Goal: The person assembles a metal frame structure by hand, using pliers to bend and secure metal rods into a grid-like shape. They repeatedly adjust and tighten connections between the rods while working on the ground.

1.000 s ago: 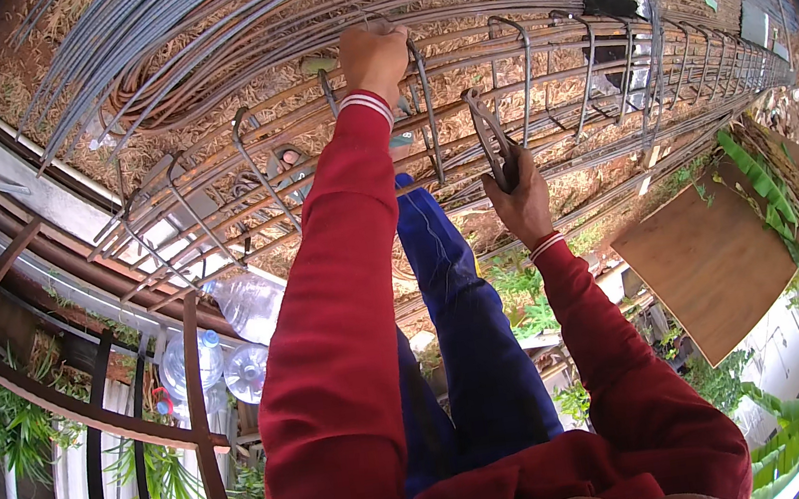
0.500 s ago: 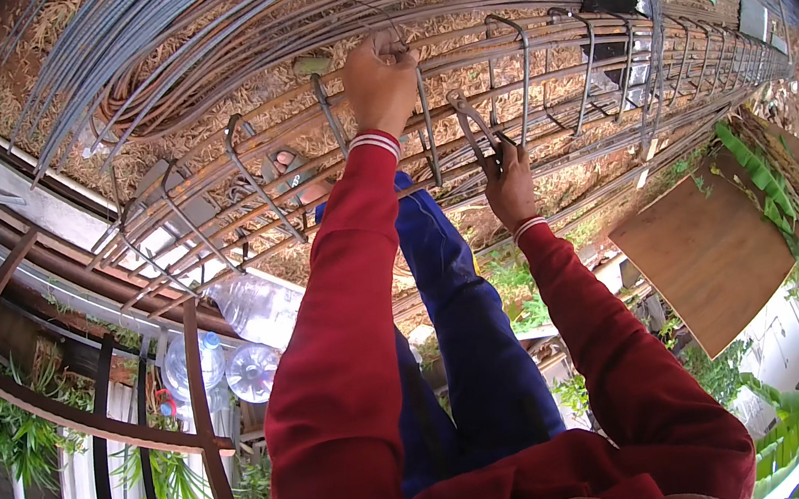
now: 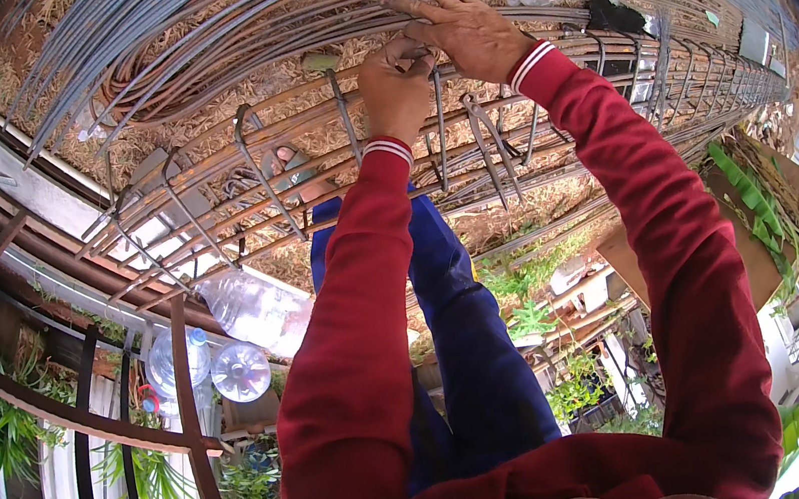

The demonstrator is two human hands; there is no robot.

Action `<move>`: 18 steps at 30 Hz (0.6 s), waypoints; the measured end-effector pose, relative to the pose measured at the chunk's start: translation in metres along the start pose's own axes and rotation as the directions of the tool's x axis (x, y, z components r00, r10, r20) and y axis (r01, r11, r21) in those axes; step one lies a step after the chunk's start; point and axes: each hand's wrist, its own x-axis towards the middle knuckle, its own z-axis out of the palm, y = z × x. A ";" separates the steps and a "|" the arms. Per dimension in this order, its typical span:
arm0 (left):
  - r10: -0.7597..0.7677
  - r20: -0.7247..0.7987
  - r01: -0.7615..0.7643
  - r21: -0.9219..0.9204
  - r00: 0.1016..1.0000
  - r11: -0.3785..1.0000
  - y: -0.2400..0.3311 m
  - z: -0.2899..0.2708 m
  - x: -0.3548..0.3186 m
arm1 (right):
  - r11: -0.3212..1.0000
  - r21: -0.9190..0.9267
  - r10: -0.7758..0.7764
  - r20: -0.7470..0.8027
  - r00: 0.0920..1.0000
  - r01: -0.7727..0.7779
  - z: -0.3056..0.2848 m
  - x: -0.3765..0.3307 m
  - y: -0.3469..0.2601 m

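Outdoor yard, ground strewn with dry tan husks [image 3: 0,88], long thin grey steel bars [image 3: 190,35] bundled along the far side. Long open cage of rust-brown steel rods with dark rectangular hoops [image 3: 442,133] lay across the middle, in front of the person's blue-trousered legs [image 3: 456,293].

Main change: the right hand [image 3: 482,35] had let go of the rusty long-handled metal pincers [image 3: 477,123] and moved up beside the left hand [image 3: 396,88]. The pincers were left among the cage rods, handles toward the person, no hand on them. So work at the cage's far edge was now bare-fingered and two-handed, tool parked just below. The left hand stayed near the same hoop.

Pose: left forearm came almost straight up, wrist leaning slightly right, fingers curled with thumb close to index; couldn't tell whether anything was pinched. Right forearm slanted in from lower right, hand open, palm down, fingers stretched left past the left fingertips; contact between the hands unclear.
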 end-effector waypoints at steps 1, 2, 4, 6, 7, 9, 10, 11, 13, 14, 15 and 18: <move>0.044 0.000 -0.044 0.038 0.999 0.998 0.000 0.001 -0.001 | 0.998 -0.026 -0.056 0.056 0.997 0.057 -0.001 0.004 0.008; 0.072 -0.005 -0.071 0.084 0.997 0.994 0.000 0.002 -0.001 | 0.994 -0.058 -0.077 0.181 0.980 0.089 -0.003 0.008 0.014; 0.100 0.013 -0.101 0.112 0.995 0.989 -0.001 0.004 -0.002 | 0.986 -0.018 -0.159 0.234 0.959 0.168 -0.009 0.012 0.021; 0.086 0.006 -0.086 0.096 0.996 0.992 -0.001 0.005 -0.003 | 0.983 0.046 -0.184 0.324 0.928 0.179 -0.015 0.019 0.024; 0.077 0.003 -0.077 0.098 0.997 0.992 0.000 0.005 -0.002 | 0.983 0.093 -0.183 0.344 0.921 0.160 -0.018 0.023 0.027; 0.150 -0.055 -0.145 0.073 0.987 0.987 0.002 0.005 0.000 | 0.981 0.182 -0.151 0.475 0.867 0.071 -0.019 0.031 0.030; 0.140 -0.057 -0.136 0.075 0.988 0.988 0.003 0.004 0.000 | 0.959 0.280 -0.091 0.457 0.885 -0.046 -0.018 0.033 0.031; 0.079 -0.053 -0.074 0.088 0.995 0.993 0.004 0.004 0.000 | 0.925 0.352 -0.030 0.435 0.900 -0.140 -0.012 0.035 0.029; 0.063 -0.048 -0.064 -0.007 0.997 0.998 0.003 0.004 -0.002 | 0.828 0.449 0.164 0.380 0.910 -0.336 0.002 0.037 0.025; 0.048 -0.050 -0.049 -0.022 0.998 0.999 0.003 0.004 -0.003 | 0.620 0.623 0.190 0.471 0.862 -0.477 0.009 0.040 0.027; 0.019 -0.048 -0.021 -0.030 0.999 0.999 0.002 0.004 -0.003 | 0.259 0.774 0.272 0.516 0.812 -0.578 0.018 0.044 0.029; 0.081 -0.069 -0.081 0.002 0.994 0.997 -0.003 0.006 -0.004 | -0.658 0.629 0.212 0.682 0.700 -0.414 0.042 0.068 0.044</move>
